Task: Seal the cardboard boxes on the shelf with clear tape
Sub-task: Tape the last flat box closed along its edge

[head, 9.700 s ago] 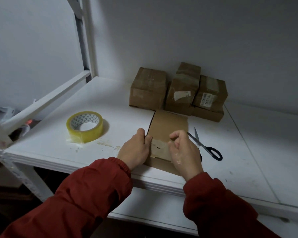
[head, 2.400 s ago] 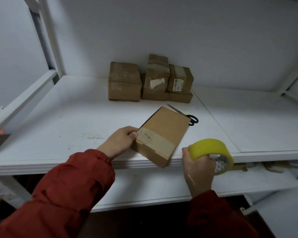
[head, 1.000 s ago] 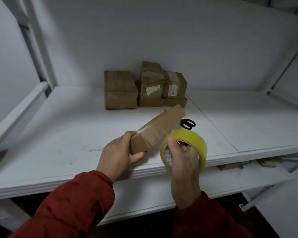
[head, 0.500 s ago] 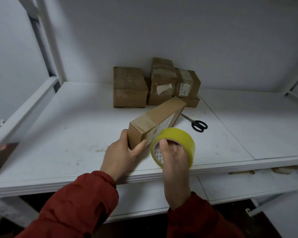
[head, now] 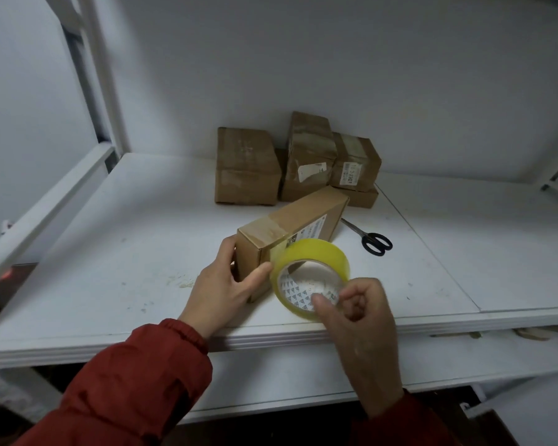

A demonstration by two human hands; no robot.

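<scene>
A flat brown cardboard box (head: 298,220) stands on its long edge on the white shelf (head: 126,252), with a strip of clear tape across its near end. My left hand (head: 226,284) grips that near end, thumb on the labelled side. My right hand (head: 358,313) pinches the lower rim of a yellowish roll of clear tape (head: 313,255), held upright against the box's labelled side. A stretch of tape seems to run from the roll onto the box.
Several taped cardboard boxes (head: 248,169) are stacked against the back wall. Black-handled scissors (head: 372,241) lie on the shelf right of the held box. A white upright post (head: 100,69) and rail bound the left side. A lower shelf shows beneath.
The box has turned from lying flat to standing on its edge. My right hand shifted its hold to the roll's lower rim and drew the roll slightly right along the box.
</scene>
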